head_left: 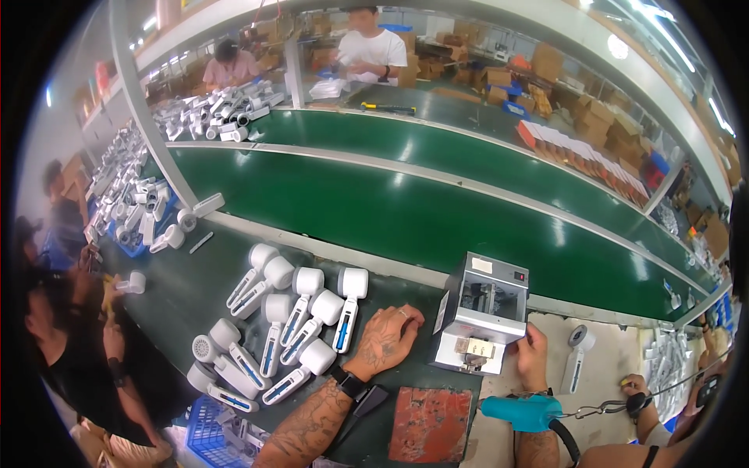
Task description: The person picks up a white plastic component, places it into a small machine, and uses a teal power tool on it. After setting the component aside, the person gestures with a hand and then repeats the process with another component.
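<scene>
Fingers of the left hand (388, 335) lay loosely bent and half open, apparently empty, just left of the screw feeder (484, 321), right of centre in the frame's lower half. The right hand (533, 357) curled at the feeder's right side; with its fingertips partly hidden, whether it gripped or merely touched could not be told. The boxy casing looked stiff, fairly heavy and slightly slippery, its window more fragile; both lower side walls seemed the best hold.

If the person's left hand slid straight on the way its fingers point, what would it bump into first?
Probably the gray boxy machine: the left hand's fingers curve right, toward its side. Exact depth is unclear.
</scene>
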`<state>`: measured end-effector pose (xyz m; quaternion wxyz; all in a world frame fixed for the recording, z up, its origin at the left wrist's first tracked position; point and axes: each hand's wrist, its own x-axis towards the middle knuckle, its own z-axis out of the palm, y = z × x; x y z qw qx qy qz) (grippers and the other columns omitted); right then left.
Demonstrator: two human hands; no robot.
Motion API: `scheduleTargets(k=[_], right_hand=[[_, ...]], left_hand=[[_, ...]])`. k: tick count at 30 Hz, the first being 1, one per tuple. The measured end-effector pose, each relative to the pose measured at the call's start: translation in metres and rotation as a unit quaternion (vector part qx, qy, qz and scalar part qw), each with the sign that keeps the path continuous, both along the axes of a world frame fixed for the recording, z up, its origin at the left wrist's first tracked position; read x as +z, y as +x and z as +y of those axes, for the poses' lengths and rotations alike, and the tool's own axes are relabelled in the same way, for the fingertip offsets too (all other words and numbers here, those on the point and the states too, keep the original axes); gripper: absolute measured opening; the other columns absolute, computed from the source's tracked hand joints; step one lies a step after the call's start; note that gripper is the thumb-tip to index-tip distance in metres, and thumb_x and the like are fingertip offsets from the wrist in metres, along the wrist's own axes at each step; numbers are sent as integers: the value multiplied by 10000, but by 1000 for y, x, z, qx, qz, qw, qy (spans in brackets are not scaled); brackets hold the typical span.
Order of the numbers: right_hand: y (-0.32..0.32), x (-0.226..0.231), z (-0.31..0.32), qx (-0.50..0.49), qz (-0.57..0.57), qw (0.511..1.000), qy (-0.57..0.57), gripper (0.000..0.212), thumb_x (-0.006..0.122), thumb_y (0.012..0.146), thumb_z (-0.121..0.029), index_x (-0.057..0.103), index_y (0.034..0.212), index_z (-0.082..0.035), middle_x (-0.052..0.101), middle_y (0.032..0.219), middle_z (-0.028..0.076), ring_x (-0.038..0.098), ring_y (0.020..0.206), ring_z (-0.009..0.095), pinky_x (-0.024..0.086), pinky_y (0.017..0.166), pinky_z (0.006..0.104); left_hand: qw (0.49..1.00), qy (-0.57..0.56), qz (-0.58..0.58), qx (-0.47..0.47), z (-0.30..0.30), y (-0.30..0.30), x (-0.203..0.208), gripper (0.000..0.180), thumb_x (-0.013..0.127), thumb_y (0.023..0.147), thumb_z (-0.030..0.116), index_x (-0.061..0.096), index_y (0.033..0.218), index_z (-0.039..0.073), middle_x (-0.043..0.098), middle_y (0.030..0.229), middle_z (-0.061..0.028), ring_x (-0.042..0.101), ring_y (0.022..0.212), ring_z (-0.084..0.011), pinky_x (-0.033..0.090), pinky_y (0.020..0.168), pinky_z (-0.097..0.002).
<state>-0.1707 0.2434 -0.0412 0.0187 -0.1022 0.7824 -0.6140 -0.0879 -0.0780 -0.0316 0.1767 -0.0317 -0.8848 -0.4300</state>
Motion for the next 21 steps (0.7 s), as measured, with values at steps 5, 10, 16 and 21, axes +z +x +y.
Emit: scheduleTargets(k=[5,10,16,21], right_hand=[[2,1,4,5,3,1000,-7,220,567,1046,-165,620,894,-16,605,704,9,547,624,86,422,581,246],[2,0,2,-6,3,1000,-3,249,571,1050,-183,626,881,-8,598,692,16,538,616,90,418,577,254],[0,1,2,-4,-8,999,-47,288,575,1057,-208,629,857,-8,575,674,5,517,610,85,414,574,256],[-1,-1,5,-5,-23,998,-53,305,583,1057,-228,631,849,-11,571,676,2,518,616,85,411,576,255]], left_hand=[[1000,-5,6,8,2,4,2,82,598,962,118,648,1026,130,696,916,-68,654,928,-310,479,873,-447],[1000,-26,18,-2,1,5,4,175,650,975,171,685,1121,81,711,1028,-110,657,1019,-338,495,948,-461],[987,-159,28,-7,6,6,1,480,673,964,218,565,1401,51,520,1400,-162,561,1211,-387,447,1079,-498],[973,-227,21,-13,10,11,2,443,652,974,235,594,1356,18,522,1395,-166,561,1213,-371,444,1077,-499]])
